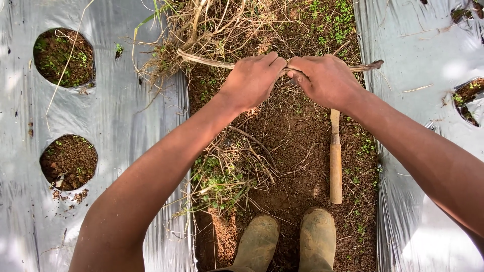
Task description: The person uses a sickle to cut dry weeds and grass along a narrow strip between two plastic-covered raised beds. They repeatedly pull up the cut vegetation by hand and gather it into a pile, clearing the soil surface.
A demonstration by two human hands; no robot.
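A soil strip ran between two plastic sheets, one on the left and one on the right. A tool lay on the soil before the right boot, with the dry stalks farther ahead. Two planting holes sat in the left sheet.

Dry brown stalk, level, mid-air

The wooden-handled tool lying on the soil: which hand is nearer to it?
Right. The right hand grips the dry stalk directly above the wooden-handled tool, close to its upper end. The left hand grips the same stalk farther to the left.
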